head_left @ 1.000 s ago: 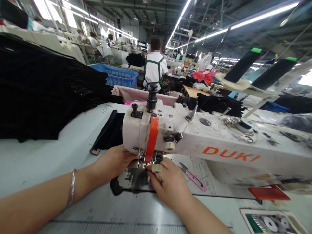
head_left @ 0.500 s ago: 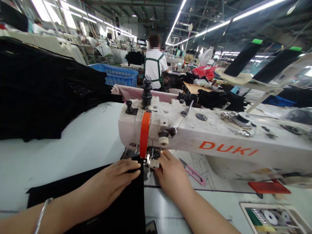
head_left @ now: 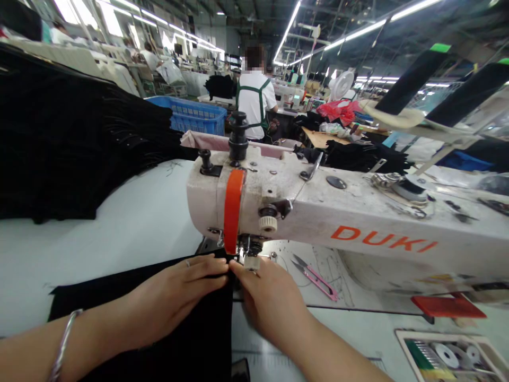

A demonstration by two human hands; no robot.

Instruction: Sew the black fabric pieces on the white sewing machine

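A black fabric piece [head_left: 191, 323] lies on the table, its far corner by the needle of a white sewing machine [head_left: 302, 201]. My left hand [head_left: 186, 286] rests flat on this fabric, fingers stretched toward the needle area and a ring on one finger. My right hand [head_left: 270, 292] is closed at the fabric's right edge beside the presser foot; one digit tip meets the cloth close to my left fingertips. The other right fingers are partly hidden behind the foot. An orange guard strip [head_left: 234, 212] hangs from the machine head just above both hands.
Pink-handled thread snips [head_left: 318, 278] lie right of my right hand. A bobbin tray [head_left: 449, 355] sits at the lower right. Stacked black garments [head_left: 71, 138] cover the table's left side. Beyond are a blue basket [head_left: 194, 116] and a person in white [head_left: 254, 95], back turned.
My right hand has shifted from beside the presser foot leftward to the fabric's edge, close to my left fingertips. My left hand stays flat on the fabric. The view has moved slightly.
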